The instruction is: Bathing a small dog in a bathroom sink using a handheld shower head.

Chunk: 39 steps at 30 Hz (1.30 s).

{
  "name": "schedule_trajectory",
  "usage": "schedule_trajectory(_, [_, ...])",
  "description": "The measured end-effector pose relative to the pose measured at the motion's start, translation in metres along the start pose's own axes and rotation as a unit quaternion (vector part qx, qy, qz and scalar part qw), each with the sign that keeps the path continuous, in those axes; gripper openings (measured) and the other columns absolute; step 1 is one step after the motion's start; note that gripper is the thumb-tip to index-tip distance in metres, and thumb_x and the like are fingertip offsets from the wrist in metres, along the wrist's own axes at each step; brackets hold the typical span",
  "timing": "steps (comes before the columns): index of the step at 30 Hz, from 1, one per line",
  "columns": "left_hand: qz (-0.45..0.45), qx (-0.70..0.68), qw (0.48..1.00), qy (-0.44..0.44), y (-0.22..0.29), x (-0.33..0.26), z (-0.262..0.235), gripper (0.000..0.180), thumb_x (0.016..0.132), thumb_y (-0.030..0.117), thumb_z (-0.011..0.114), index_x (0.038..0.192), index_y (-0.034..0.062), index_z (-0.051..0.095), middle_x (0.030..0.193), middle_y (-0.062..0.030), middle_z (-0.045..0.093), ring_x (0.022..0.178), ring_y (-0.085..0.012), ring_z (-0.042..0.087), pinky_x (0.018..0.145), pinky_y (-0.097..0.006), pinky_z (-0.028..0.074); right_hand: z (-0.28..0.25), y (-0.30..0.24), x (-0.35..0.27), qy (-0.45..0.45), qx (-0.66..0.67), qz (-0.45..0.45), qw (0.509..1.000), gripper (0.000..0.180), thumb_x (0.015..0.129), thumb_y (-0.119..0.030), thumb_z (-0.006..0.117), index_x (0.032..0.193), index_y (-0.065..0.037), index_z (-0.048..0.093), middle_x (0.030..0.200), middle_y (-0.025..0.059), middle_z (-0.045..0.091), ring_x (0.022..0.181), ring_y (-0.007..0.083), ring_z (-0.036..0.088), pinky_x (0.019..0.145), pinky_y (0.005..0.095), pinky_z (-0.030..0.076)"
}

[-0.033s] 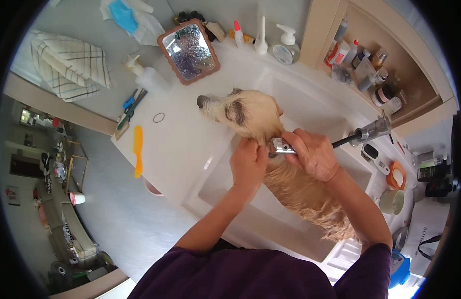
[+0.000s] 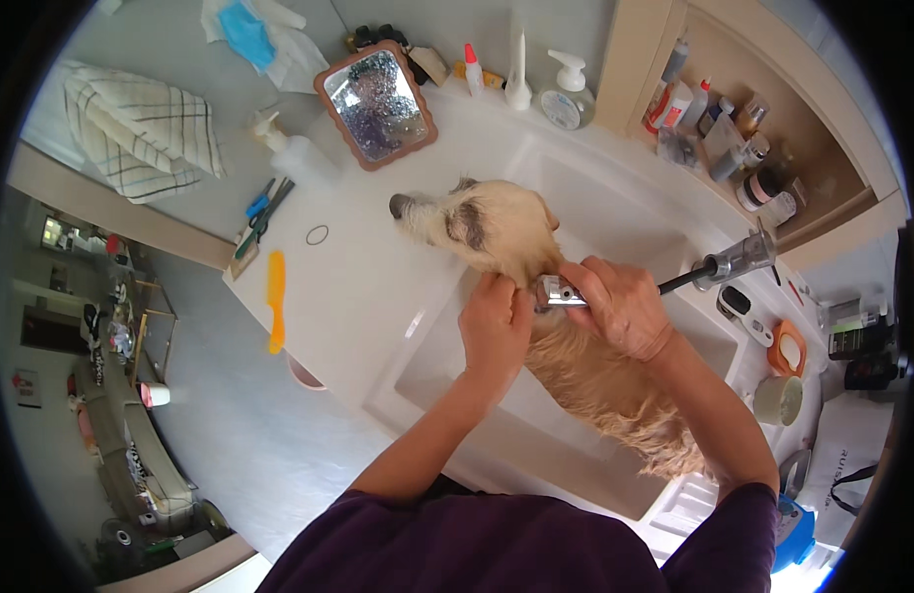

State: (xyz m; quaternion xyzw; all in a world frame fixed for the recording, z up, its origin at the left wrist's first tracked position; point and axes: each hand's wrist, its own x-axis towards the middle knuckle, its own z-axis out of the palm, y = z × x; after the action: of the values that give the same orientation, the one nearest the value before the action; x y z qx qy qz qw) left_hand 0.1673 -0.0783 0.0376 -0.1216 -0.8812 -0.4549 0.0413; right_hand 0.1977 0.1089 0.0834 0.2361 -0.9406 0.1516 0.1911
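Observation:
A small cream, shaggy dog (image 2: 497, 232) stands in a white sink basin (image 2: 427, 376) with its head pointing left over the counter. My right hand (image 2: 625, 308) grips a chrome spray head (image 2: 556, 293) held against the back of the dog's neck. A black hose runs from the spray head to the chrome tap (image 2: 739, 259) at the right. My left hand (image 2: 495, 324) is closed on the fur at the dog's neck, right beside the spray head. The dog's back and rump look wet.
On the white counter lie an orange comb (image 2: 275, 296), scissors (image 2: 261, 215), a small ring (image 2: 318, 234), a pump bottle (image 2: 291, 150) and a framed mirror (image 2: 378, 99). A soap dispenser (image 2: 566, 99) stands behind the basin. A shelf of bottles (image 2: 734, 138) is at the right and a checked towel (image 2: 141, 128) at the upper left.

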Motion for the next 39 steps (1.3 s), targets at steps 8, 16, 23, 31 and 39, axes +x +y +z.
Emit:
schedule_trajectory(8, [0.378, 0.130, 0.917, 0.001, 0.020, 0.034, -0.033, 0.035, 0.078, 0.008, 0.061, 0.112, 0.0004, 0.060, 0.102, -0.0154, 0.060, 0.093, -0.0305, 0.058, 0.080, -0.041, 0.048, -0.003, -0.002, -0.002, 0.008, 0.028, 0.019, 0.999, 0.045, 0.073, -0.019, 0.072, 0.112, -0.010, 0.051, 0.085, 0.0066, 0.056, 0.067, 0.0260, 0.061, 0.059, 0.0374, 0.050])
schedule_trajectory(16, [0.482, 0.411, 0.763, -0.125, 0.006, 0.079, -0.056, 0.027, 0.077, 0.014, 0.062, 0.102, 0.0033, 0.063, 0.105, -0.0081, 0.059, 0.107, -0.0253, 0.052, 0.094, -0.045, 0.041, -0.003, 0.010, 0.010, 0.028, 0.073, 0.066, 0.995, 0.036, 0.082, -0.019, 0.069, 0.111, -0.009, 0.051, 0.092, 0.0097, 0.062, 0.073, 0.0315, 0.064, 0.062, 0.0403, 0.051])
schedule_trajectory(23, [0.442, 0.257, 0.858, -0.041, -0.006, 0.068, -0.035, 0.014, 0.077, 0.011, 0.060, 0.091, 0.0058, 0.061, 0.084, -0.0058, 0.062, 0.087, -0.0229, 0.059, 0.083, -0.036, 0.044, -0.001, 0.003, 0.013, -0.056, 0.115, 0.075, 0.989, 0.033, 0.086, -0.023, 0.067, 0.110, -0.010, 0.049, 0.090, 0.0095, 0.065, 0.075, 0.0321, 0.065, 0.063, 0.0413, 0.051])
schedule_trajectory(31, [0.375, 0.268, 0.873, -0.160, -0.002, 0.062, -0.031, 0.014, 0.079, 0.009, 0.062, 0.091, 0.0034, 0.059, 0.084, -0.0086, 0.062, 0.083, -0.0273, 0.060, 0.080, -0.041, 0.044, 0.010, 0.013, 0.020, 0.020, 0.105, 0.099, 0.989, 0.036, 0.086, -0.028, 0.067, 0.109, -0.009, 0.047, 0.084, 0.0110, 0.066, 0.073, 0.0319, 0.065, 0.062, 0.0409, 0.051])
schedule_trajectory(39, [0.447, 0.174, 0.859, -0.177, -0.009, 0.052, -0.037, 0.016, 0.081, 0.014, 0.066, 0.093, 0.0052, 0.059, 0.083, -0.0083, 0.061, 0.081, -0.0268, 0.058, 0.075, -0.039, 0.043, 0.014, 0.013, 0.017, -0.035, 0.136, 0.103, 0.985, 0.035, 0.084, -0.020, 0.068, 0.110, -0.007, 0.048, 0.087, 0.0127, 0.066, 0.077, 0.0355, 0.064, 0.064, 0.0428, 0.051])
